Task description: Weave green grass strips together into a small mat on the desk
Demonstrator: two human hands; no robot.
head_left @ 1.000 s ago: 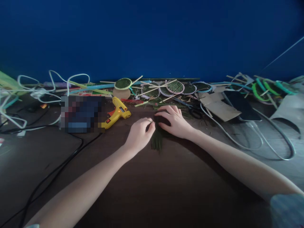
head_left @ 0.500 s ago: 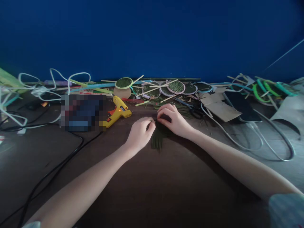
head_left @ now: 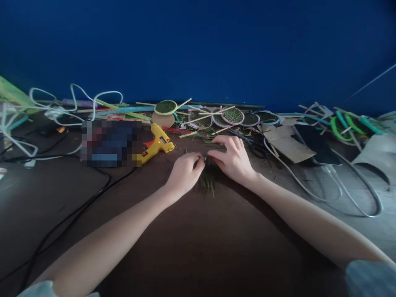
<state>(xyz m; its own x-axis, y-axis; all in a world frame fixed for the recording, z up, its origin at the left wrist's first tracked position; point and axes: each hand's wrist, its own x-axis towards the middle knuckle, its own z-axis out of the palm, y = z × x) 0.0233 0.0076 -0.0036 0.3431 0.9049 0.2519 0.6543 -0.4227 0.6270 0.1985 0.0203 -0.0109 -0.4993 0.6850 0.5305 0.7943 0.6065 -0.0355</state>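
Observation:
Thumb and fingers of my left hand (head_left: 187,171) pinch the upper end of a bundle of dark green leaf strips (head_left: 208,179), which fan out toward me just above or on the table. Close to its right is my right hand (head_left: 232,159), thumb and fingers apart, with nothing visible between them. A yellow glue gun (head_left: 158,142) with a small orange light lies left of my hands. Behind them, several round pieces with green filling and pale rims, such as this disc (head_left: 232,115), lie among thin sticks.
Cut cardboard (head_left: 289,144) and a phone (head_left: 315,144) with a looping grey cable (head_left: 375,202) are at the right. A pixelated dark object (head_left: 111,144) sits left of the glue gun, near black cords (head_left: 77,214) and white cables (head_left: 34,144). A blue wall (head_left: 198,49) stands behind.
My right hand's fingers have spread and moved slightly right, away from the left hand. The left hand keeps its pinch on the leaf strips. The whole view has shifted slightly.

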